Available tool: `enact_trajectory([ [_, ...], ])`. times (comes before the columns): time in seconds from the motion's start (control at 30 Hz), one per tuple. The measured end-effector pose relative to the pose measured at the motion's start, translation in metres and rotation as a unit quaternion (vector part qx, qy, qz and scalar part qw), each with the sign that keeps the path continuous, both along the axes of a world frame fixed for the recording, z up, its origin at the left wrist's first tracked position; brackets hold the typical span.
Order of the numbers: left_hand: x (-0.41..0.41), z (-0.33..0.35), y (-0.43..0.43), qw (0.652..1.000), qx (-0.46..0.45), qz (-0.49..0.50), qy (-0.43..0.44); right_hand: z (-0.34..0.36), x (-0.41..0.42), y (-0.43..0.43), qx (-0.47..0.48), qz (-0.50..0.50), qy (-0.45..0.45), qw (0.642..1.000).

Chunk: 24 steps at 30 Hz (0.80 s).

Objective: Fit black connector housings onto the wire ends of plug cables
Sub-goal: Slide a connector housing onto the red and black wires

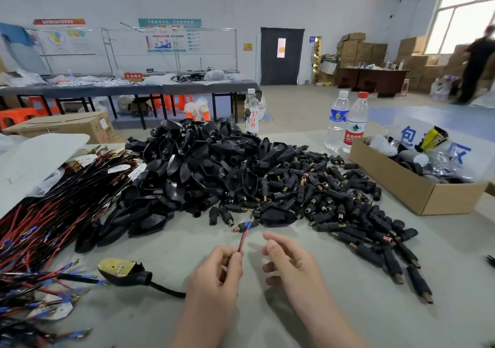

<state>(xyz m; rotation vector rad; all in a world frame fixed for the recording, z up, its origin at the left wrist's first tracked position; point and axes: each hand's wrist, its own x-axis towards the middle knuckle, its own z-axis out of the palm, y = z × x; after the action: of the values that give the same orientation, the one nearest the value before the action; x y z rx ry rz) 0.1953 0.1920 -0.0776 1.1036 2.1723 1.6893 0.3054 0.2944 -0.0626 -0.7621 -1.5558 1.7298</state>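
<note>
Head view, looking down at a grey table [187, 315] in a workshop. The person's left hand [217, 275] is held above the near part of the table, its grip pinching a red-and-black wire pair [242, 242] between thumb and forefinger. The wires rise away from the hand to blue-sleeved ends [248, 224], where there is a small black barrel connector [241, 227] with a brass mouth. It seems to be fitted on one wire end, though the detail is too small to be sure. The right hand [292, 264] hovers just beside the left, its grip loosely spread, fingers relaxed and holding nothing.

Beyond the hands lies a large heap of black shell housings [203, 165], and to its right a spread of loose barrel connectors [334, 200]. A thick bundle of red and black cables [40, 227] covers the table's left side. Near the left hand lies a black plug [120, 270] with a brass plate, its cord running toward the left wrist. At the right stands an open cardboard box [412, 187], with two water bottles [337, 120] behind it.
</note>
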Motion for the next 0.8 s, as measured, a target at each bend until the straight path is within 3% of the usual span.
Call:
enact_trajectory([
  [0.07,-0.005,-0.001,-0.001,1.000,-0.002,0.019,0.007,-0.005,-0.005,0.009,0.109,-0.034,-0.095,0.989],
  [0.13,-0.008,-0.004,-0.001,0.999,-0.011,0.032,0.030,-0.005,-0.017,0.019,0.232,-0.039,-0.180,0.955],
  [0.27,-0.005,-0.003,-0.004,0.997,-0.040,0.033,0.056,0.008,-0.049,0.039,0.455,-0.002,-0.328,0.828],
  [0.4,-0.006,-0.001,-0.005,0.996,-0.049,0.035,0.062,0.014,-0.074,0.045,0.530,0.064,-0.453,0.714],
  [0.53,-0.008,-0.002,-0.008,0.997,-0.017,0.036,0.062,0.017,-0.074,0.039,0.566,0.047,-0.492,0.660],
  [0.6,-0.007,-0.001,-0.009,0.998,0.004,0.034,0.060,0.016,-0.066,0.038,0.547,0.042,-0.467,0.693],
  [0.67,-0.008,-0.003,-0.009,0.997,0.022,0.045,0.052,0.015,-0.054,0.036,0.435,0.010,-0.364,0.824],
  [0.73,-0.008,-0.004,-0.008,0.997,0.036,0.059,0.045,0.013,-0.040,0.032,0.167,-0.010,-0.185,0.968],
  [0.77,-0.008,-0.005,-0.008,0.996,0.044,0.060,0.043,0.013,-0.032,0.029,0.011,-0.003,-0.076,0.997],
  [0.8,-0.008,-0.006,-0.007,0.996,0.051,0.056,0.044,0.012,-0.025,0.027,-0.120,0.010,0.029,0.992],
])
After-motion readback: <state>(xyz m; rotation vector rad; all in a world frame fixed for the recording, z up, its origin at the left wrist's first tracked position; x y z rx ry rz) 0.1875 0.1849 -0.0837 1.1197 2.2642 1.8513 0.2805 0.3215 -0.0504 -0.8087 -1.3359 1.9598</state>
